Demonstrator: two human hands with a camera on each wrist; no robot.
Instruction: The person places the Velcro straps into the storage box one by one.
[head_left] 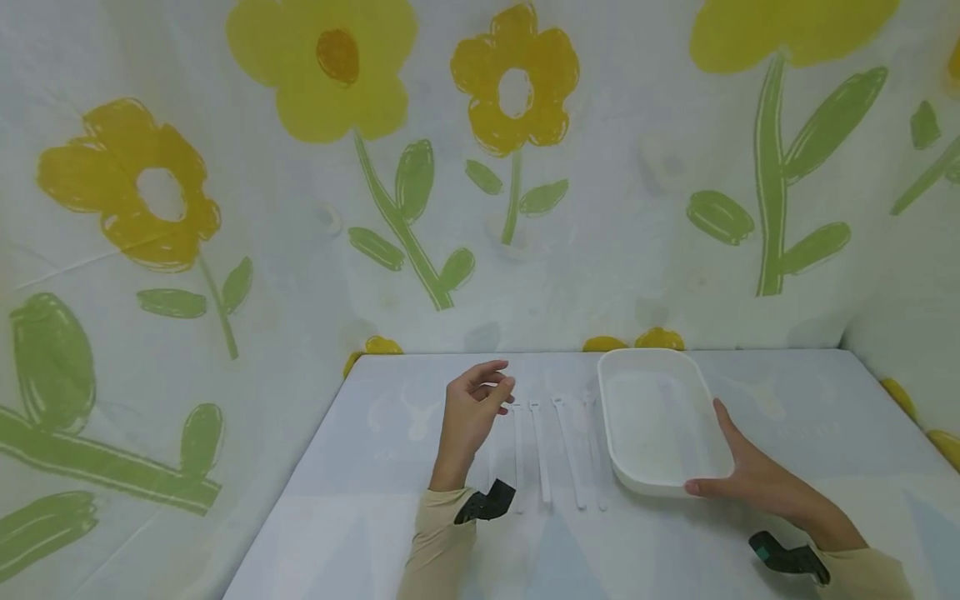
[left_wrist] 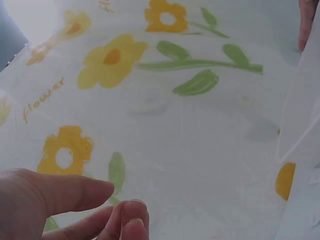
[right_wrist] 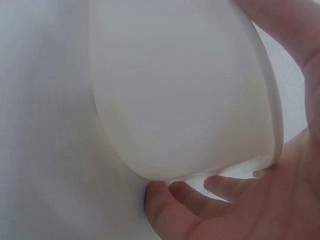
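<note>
A white rectangular plastic tub [head_left: 660, 417] with rounded corners is at the right of the table. My right hand [head_left: 772, 483] grips its right side near the front corner. In the right wrist view, the fingers curl against the tub's wall [right_wrist: 175, 90], with the thumb along another side. My left hand [head_left: 471, 412] is raised near several slender white strips with small heads, such as this strip [head_left: 568, 454]. Its fingers are loosely bent and hold nothing; a gap shows between thumb and fingertips in the left wrist view. Hand and forearm partly hide the leftmost strips.
The strips lie roughly parallel on the pale table [head_left: 337, 500], left of the tub. Behind the table hangs a white cloth [head_left: 600, 275] with yellow flowers and green stems. Dark wrist cameras are strapped to both forearms, the left camera [head_left: 486, 502] close above the strips' lower ends.
</note>
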